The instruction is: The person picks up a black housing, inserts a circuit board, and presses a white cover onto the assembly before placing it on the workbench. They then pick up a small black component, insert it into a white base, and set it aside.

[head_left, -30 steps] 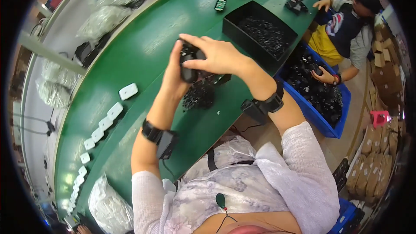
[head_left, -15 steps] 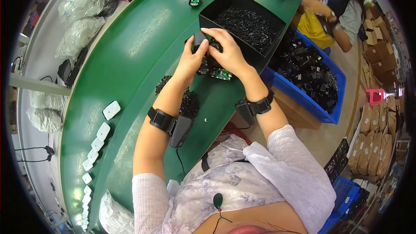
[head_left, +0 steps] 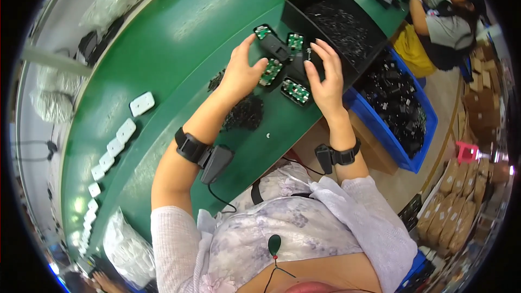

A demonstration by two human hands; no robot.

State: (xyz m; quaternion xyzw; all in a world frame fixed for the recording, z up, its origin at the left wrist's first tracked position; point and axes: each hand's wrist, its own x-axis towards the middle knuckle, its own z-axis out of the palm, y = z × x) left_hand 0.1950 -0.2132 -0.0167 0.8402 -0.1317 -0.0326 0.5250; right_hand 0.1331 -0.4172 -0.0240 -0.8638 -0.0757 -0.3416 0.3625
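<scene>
Your left hand (head_left: 242, 73) lay spread, fingers open, on a green circuit board (head_left: 271, 71); your right hand (head_left: 326, 76) curled loosely over black housings (head_left: 297, 65), gripping nothing.

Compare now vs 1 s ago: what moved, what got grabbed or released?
Earlier both hands were clasped together on one dark part, lifted over the belt. Now they have come apart: the left hand lies spread on the green circuit boards, and the right hand touches the black housings beside the black bin. Neither visibly grips anything. Unchanged: black bin, blue crate, row of white covers along the belt.
</scene>
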